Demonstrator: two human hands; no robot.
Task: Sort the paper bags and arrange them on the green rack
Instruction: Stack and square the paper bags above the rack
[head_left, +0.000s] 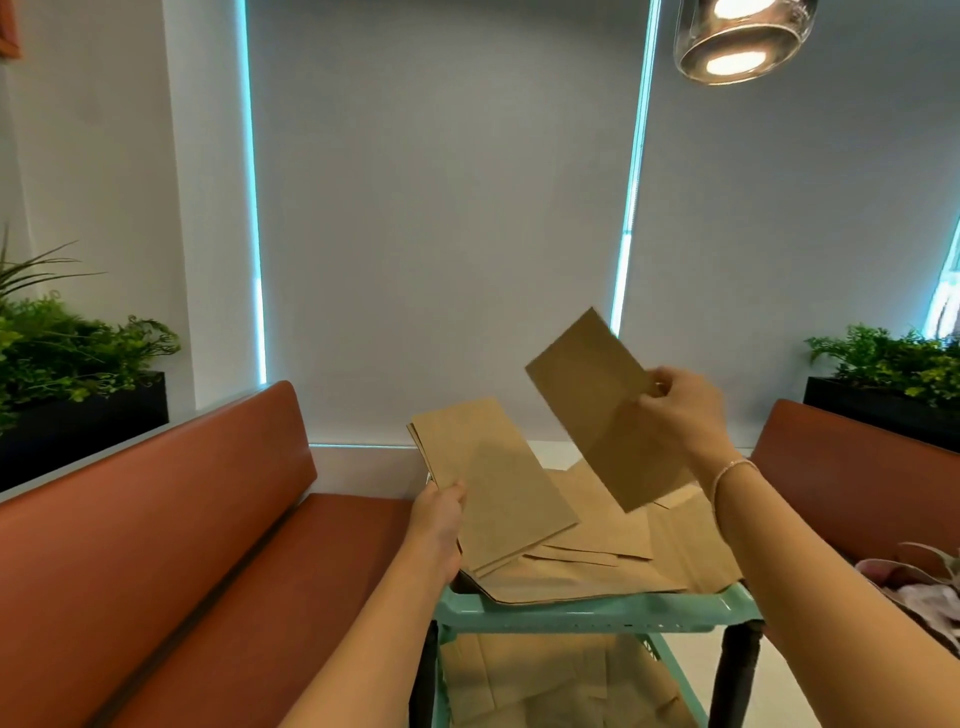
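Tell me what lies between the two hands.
In the head view, between the left hand and right hand are the tan paper bag stack held left, the single brown bag held right, and loose bags on the green rack.

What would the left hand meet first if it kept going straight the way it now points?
Probably nothing new: the left hand already grips the stack of paper bags, which lies right along its line. Beyond that come the wall ledge and the blind, though depth is unclear.
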